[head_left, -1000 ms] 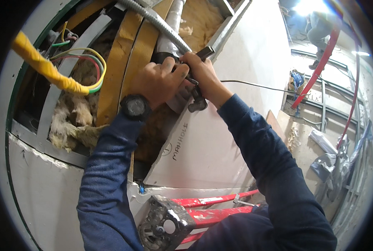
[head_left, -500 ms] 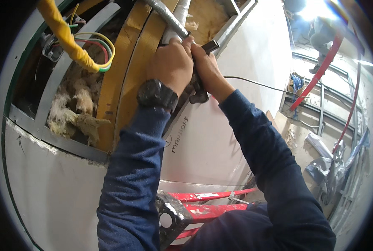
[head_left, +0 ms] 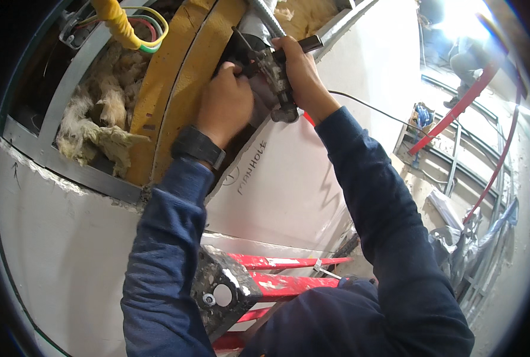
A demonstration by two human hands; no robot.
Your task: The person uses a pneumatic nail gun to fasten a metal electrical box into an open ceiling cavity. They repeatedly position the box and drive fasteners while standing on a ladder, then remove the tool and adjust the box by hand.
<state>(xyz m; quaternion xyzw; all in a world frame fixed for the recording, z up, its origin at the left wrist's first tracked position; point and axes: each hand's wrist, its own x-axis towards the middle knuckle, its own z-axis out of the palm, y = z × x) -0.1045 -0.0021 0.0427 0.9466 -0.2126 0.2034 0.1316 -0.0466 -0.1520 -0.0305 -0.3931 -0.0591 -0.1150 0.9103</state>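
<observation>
My right hand (head_left: 306, 80) is wrapped around a dark, worn metal tool (head_left: 280, 89) with a black crossbar, at an opening in a white board (head_left: 277, 184). My left hand (head_left: 224, 102), with a black watch at the wrist, has curled fingers at the tool’s left side; what exactly they hold is partly hidden. Just behind the tool are a white wrapped pipe (head_left: 250, 22) and a flexible metal conduit (head_left: 269, 19). Left of my hands are yellow-brown beams (head_left: 196, 71), loose insulation (head_left: 101, 119) and a yellow-taped bundle (head_left: 113, 21) with looped wires.
Below me is a red stepladder (head_left: 288, 284) with a dark top. At upper right, another person’s legs (head_left: 467, 62) show beside red straps (head_left: 455, 107) and metal framing (head_left: 455, 160). A cable (head_left: 366, 104) crosses rightward; crumpled plastic sheeting (head_left: 461, 244) lies at right.
My view has shifted, so the opening and both hands sit higher in the picture. My left hand has shifted down-left on the tool, exposing more of its body.
</observation>
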